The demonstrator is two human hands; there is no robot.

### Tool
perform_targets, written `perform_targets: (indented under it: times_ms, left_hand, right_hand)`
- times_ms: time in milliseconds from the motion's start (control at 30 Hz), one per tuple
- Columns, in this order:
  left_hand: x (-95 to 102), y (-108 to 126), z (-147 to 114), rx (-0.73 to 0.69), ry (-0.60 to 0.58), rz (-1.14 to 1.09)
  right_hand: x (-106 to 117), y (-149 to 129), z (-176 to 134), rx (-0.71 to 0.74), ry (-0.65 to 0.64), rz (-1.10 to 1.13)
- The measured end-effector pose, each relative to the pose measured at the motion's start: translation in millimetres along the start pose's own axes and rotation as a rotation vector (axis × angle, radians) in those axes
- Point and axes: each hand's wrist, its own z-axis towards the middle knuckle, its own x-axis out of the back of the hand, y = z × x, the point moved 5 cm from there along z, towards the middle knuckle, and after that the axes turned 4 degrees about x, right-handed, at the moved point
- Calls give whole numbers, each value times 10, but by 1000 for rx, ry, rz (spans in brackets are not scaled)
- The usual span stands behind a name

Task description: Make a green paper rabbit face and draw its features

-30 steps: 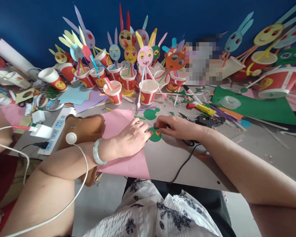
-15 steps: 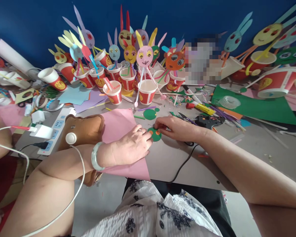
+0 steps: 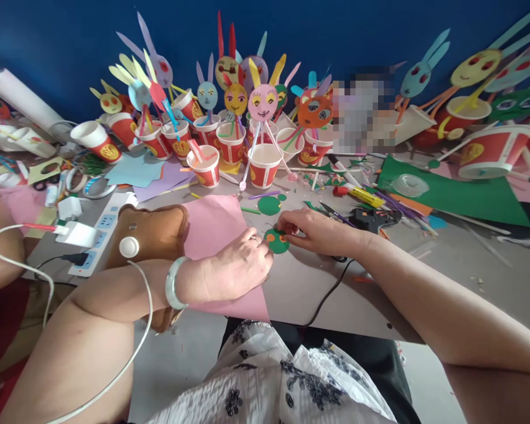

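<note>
A green paper circle (image 3: 275, 247) with two orange paper pieces on it lies on the grey table between my hands. My left hand (image 3: 238, 262), with a ring and a pale bangle on the wrist, is closed, its curled fingers at the circle's left edge and partly hiding it. From the other side, my right hand (image 3: 311, 231) pinches at the circle's upper right edge by one orange piece. Its exact fingertip contact is hard to see. Just beyond them lies another green circle (image 3: 269, 205) with small green discs beside it. Pink paper (image 3: 214, 227) extends beneath my left hand.
Paper cups (image 3: 265, 168) with paper rabbit figures line the back. A brown hand warmer (image 3: 152, 232) and a white power strip (image 3: 106, 227) sit left. To the right are a black glue gun (image 3: 373, 217), scissors (image 3: 333, 212), a yellow marker (image 3: 365, 196) and green paper (image 3: 463, 191).
My left fingers have drawn back slightly from over the circle, so more of the left orange piece shows. My right hand stays nearly in place. The view has shifted a little.
</note>
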Motion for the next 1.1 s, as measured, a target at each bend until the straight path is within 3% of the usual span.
perform_targets:
  times_ms: [100, 300, 367, 433, 567, 767, 867, 1100]
  left_hand:
    - [-31, 1, -2, -11, 9, 16]
    - [-94, -20, -34, -31, 18, 7]
    - [-105, -30, -37, -27, 26, -30]
    - [-111, -28, -25, -26, 34, -52]
    - [-92, 10, 30, -10, 48, -65]
    - [-41, 111, 44, -16, 58, -13]
    - [-10, 127, 50, -15, 65, -25]
    - [4, 109, 118, 1, 66, -92]
  right_hand:
    - [162, -97, -49, 31, 98, 146]
    - [791, -290, -323, 24, 700, 401]
    - [929, -306, -412, -2, 801, 382]
    - [1038, -303, -488, -60, 842, 202]
    - [1185, -238, -656, -180, 802, -150]
    - [1263, 62, -1130, -435, 763, -345]
    - [1206, 294, -1369, -561, 701, -405]
    - [889, 712, -1652, -660, 474, -487]
